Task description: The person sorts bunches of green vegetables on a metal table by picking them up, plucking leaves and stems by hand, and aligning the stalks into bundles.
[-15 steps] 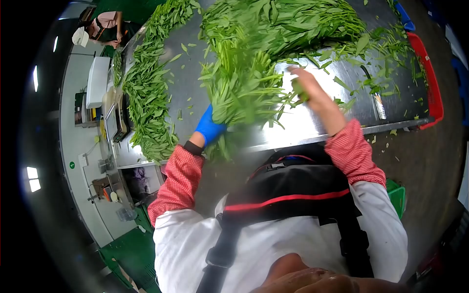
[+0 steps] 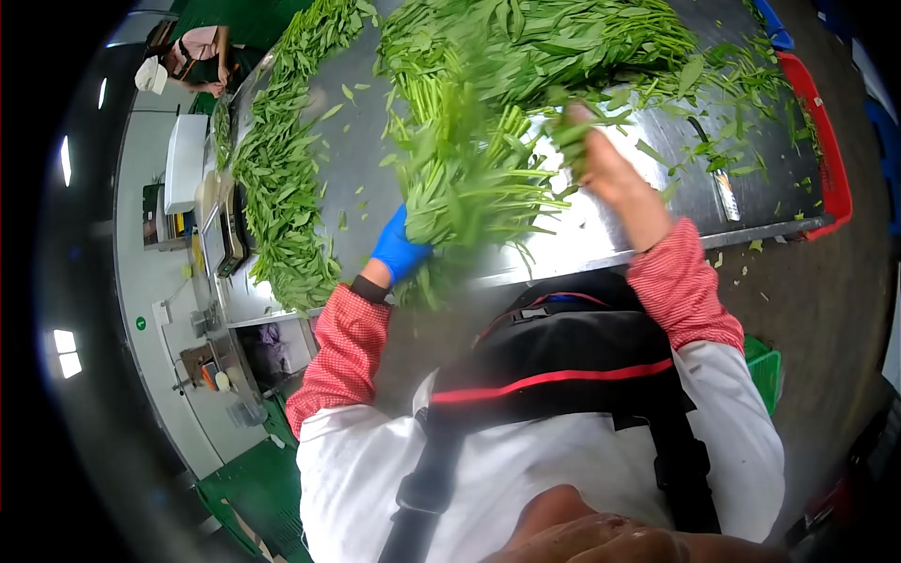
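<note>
My left hand [image 2: 402, 250], in a blue glove, is closed around a bunch of water spinach [image 2: 441, 202] at the table's near edge. The cut stem ends of the bunch point right. My right hand [image 2: 615, 174], bare, is just right of those stem ends, its fingers curled around some loose leaves [image 2: 567, 141]; the fingertips are blurred and partly hidden. Beyond both hands lies a big pile of water spinach [image 2: 563, 42], stems to the right. A knife [image 2: 725, 195] with a pale, shiny section lies on the metal table [image 2: 601, 235] to the right.
A long row of greens [image 2: 272, 188] runs along the table's left side, by a scale [image 2: 231, 230]. Scattered leaves [image 2: 741, 113] lie at right, near a red crate [image 2: 835, 178]. A green basket [image 2: 763, 371] stands below. At far left, a co-worker [image 2: 197, 56] bends over the table.
My right hand has moved slightly right and now has leaves at its fingers. The bunch's stem ends show more plainly. My left hand keeps its hold in nearly the same place.
</note>
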A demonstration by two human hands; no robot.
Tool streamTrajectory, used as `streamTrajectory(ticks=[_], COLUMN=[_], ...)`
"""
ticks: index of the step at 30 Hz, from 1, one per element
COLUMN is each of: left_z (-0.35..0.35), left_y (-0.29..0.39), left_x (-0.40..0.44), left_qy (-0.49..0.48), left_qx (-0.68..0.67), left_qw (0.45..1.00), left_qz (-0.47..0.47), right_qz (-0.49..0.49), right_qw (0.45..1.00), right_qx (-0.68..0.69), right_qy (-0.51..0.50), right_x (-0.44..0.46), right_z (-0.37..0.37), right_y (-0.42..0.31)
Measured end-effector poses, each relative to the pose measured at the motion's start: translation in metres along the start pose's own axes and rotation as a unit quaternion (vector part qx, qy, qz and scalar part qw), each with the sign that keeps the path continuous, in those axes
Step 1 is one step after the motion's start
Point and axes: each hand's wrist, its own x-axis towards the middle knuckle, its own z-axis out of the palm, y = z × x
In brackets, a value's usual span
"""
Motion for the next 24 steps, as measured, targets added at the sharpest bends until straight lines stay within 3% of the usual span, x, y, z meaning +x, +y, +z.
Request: streamTrajectory(ticks=[3,5,8,9,10,14,15,17,18,20,21,22,24], left_z=[0.006,0.001,-0.008,-0.010,-0.013,-0.017,-0.013,-0.013,-0.014,-0.018,-0.021,-0.021,-0.022], left_y=[0.006,0.016,0.002,0.000,-0.003,-0.011,-0.008,-0.005,-0.003,0.003,0.004,0.001,-0.009], left_x=[0.005,0.002,-0.009,-0.015,-0.017,-0.016,-0.014,-0.013,-0.013,-0.019,-0.020,-0.023,-0.026], left_qy=[-0.026,-0.055,-0.045,-0.041,-0.040,-0.090,-0.090,-0.097,-0.099,-0.103,-0.100,-0.093,-0.087], left_qx=[-0.031,-0.002,-0.041,-0.040,-0.038,-0.095,-0.146,-0.138,-0.134,-0.140,-0.145,-0.153,-0.162], left_qw=[0.999,0.998,0.998,0.998,0.998,0.991,0.984,0.985,0.986,0.984,0.984,0.983,0.980], left_qz=[-0.002,0.020,0.007,0.002,-0.002,-0.029,-0.051,-0.029,-0.017,-0.035,-0.041,-0.051,-0.073], right_qz=[-0.084,0.013,-0.041,-0.091,-0.075,-0.023,-0.018,-0.155,-0.199,-0.066,-0.099,-0.123,-0.102], right_qw=[0.945,0.972,0.981,0.976,0.987,0.981,0.962,0.888,0.884,0.977,0.993,0.992,0.993], right_qx=[-0.315,-0.222,0.005,0.097,0.086,-0.185,-0.225,-0.417,-0.409,-0.205,-0.062,-0.011,-0.054], right_qy=[-0.019,0.077,0.190,0.175,0.114,-0.055,-0.153,-0.114,-0.113,-0.005,0.024,-0.001,-0.019], right_x=[0.006,-0.009,0.017,0.017,0.015,0.000,-0.007,0.006,0.007,0.000,0.015,0.017,0.011], right_z=[0.047,0.052,-0.016,-0.034,-0.051,-0.008,0.016,0.027,0.036,0.025,-0.010,-0.032,-0.047], right_y=[0.022,-0.022,-0.038,-0.044,-0.050,-0.041,-0.039,-0.009,-0.016,-0.052,-0.049,-0.059,-0.067])
